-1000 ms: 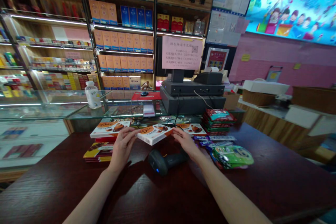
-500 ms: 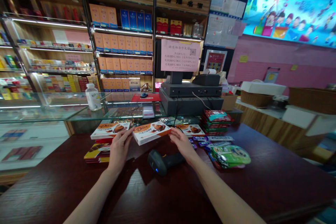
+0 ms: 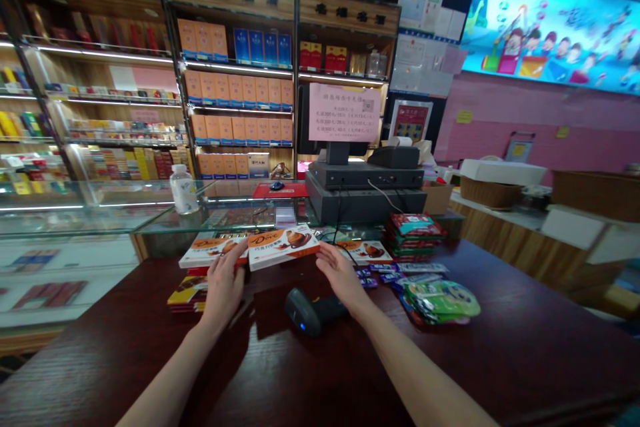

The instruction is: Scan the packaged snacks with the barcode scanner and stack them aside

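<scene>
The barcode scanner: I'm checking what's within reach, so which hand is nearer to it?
Right. The right hand is just beyond the barcode scanner, to its right, not touching it; the left hand is farther to its left.

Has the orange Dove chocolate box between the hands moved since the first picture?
Yes: the Dove chocolate box now sits farther from the barcode scanner, shifted away from the person, toward the glass counter.
</scene>
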A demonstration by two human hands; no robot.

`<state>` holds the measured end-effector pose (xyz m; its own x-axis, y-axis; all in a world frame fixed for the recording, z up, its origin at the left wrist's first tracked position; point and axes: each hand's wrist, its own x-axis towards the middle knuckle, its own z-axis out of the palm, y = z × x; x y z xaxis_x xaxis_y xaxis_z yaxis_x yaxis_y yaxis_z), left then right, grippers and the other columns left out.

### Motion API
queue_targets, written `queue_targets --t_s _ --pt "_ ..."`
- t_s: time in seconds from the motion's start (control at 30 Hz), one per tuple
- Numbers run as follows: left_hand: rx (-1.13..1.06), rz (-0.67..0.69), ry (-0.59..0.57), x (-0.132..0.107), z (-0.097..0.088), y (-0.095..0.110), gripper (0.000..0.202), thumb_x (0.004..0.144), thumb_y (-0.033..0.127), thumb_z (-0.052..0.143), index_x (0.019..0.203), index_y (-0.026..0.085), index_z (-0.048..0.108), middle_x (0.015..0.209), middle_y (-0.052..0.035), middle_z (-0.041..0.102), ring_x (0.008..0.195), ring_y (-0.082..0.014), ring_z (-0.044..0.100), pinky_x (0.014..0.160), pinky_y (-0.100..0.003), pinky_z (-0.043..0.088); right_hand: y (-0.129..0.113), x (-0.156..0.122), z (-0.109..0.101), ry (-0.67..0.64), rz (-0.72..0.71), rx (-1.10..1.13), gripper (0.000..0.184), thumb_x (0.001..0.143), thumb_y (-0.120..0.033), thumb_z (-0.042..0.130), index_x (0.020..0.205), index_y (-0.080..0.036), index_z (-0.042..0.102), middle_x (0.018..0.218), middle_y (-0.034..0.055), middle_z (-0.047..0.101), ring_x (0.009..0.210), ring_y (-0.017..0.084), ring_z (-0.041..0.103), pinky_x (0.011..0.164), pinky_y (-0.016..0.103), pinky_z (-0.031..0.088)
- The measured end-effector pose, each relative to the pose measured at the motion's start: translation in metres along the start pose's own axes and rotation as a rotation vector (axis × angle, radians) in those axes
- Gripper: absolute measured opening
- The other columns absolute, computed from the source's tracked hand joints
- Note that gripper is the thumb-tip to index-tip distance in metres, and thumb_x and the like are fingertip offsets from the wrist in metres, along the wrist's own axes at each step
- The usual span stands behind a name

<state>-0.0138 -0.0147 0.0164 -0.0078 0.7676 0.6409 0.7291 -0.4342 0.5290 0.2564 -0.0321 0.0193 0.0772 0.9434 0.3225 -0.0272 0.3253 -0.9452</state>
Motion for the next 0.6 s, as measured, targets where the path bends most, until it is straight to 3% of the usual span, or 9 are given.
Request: queue_targets --t_s 0.17,0.3,0.4,0.6 --pt "-0.08 -0.126 -0.071 0.005 -0.014 -0.002 0.047 0.094 0.034 0.031 0.14 0.025 0.038 0.134 -0.007 0.066 0.141 -0.0234 0.043 0.121 -0.06 0.013 -0.001 0.005 0.007 -0.044 -0.036 -0.058 0.049 0.079 -0.032 0.065 0.127 -0.022 0.062 0.133 0.0095 0.065 0.127 0.024 0.058 0.113 0.044 0.04" --pt "-0.057 -0.095 -0.105 0.006 -0.03 -0.01 0.048 0.092 0.048 0.04 0.135 0.027 0.039 0.14 -0.0082 0.061 0.147 -0.0252 0.034 0.121 -0.061 0.003 -0.005 0.005 0.017 -0.107 -0.08 -0.142 0.047 0.084 -0.028 0.059 0.131 -0.022 0.059 0.136 0.0088 0.063 0.129 0.022 0.057 0.112 0.043 0.041" --pt "-0.025 -0.045 -0.089 0.006 -0.04 -0.026 0.042 0.091 0.049 0.042 0.127 0.026 0.044 0.138 -0.0079 0.063 0.151 -0.0253 0.023 0.121 -0.062 0.003 -0.008 0.008 0.025 -0.17 -0.094 -0.221 0.048 0.086 -0.028 0.058 0.134 -0.023 0.059 0.137 0.0078 0.062 0.13 0.022 0.056 0.113 0.041 0.041" --pt "0.022 -0.035 -0.073 0.011 -0.056 -0.064 0.042 0.091 0.051 0.038 0.122 0.024 0.049 0.146 -0.0097 0.055 0.151 -0.0259 0.024 0.122 -0.057 0.01 -0.012 0.02 0.048 -0.248 -0.114 -0.346 0.048 0.088 -0.032 0.059 0.135 -0.023 0.06 0.14 0.0079 0.06 0.132 0.025 0.053 0.116 0.046 0.036"
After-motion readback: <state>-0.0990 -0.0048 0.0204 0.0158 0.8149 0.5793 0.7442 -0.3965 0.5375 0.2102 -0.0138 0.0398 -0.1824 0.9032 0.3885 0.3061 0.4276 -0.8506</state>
